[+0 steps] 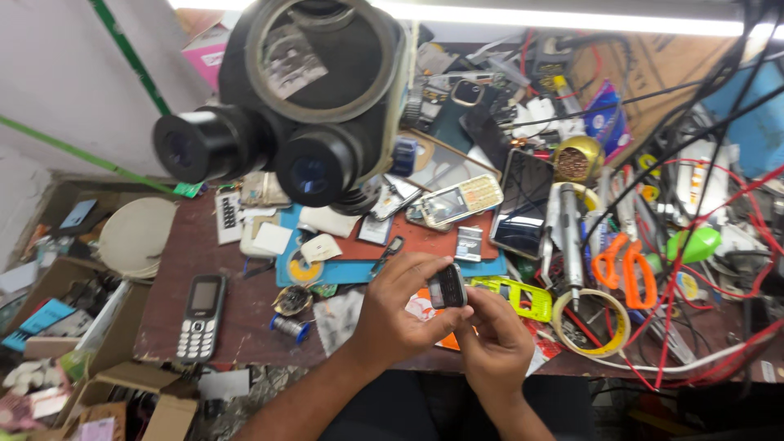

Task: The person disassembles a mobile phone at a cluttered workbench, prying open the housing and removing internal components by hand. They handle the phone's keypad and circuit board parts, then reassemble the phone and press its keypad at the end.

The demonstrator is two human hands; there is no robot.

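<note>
From the head view, both hands meet low in the middle, over the front edge of the desk (245, 327). The left hand (400, 306) is closed around a small dark phone (447, 286), with its fingers curled over the top of it. The right hand (494, 335) grips the same phone from below, with its thumb pressed on the edge. The phone is up in the air, not resting on anything.

The phone could slip and drop, I think, because only fingertips hold it and it hangs right at the desk edge. It might land on the messy pile or fall to the floor. The big black microscope (302, 106) hangs close above, so lifting the hands could bump it. Red wires (735, 212) lie in loops at the right and could catch a sleeve.

A grey keypad phone (198, 317) lies flat on the left, well apart from the hands. Orange scissors (625, 265) and a roll of tape (590, 321) lie on the right.

Open cardboard boxes (65, 302) sit at the left. They hold papers and small bits, too jumbled to tell.
</note>
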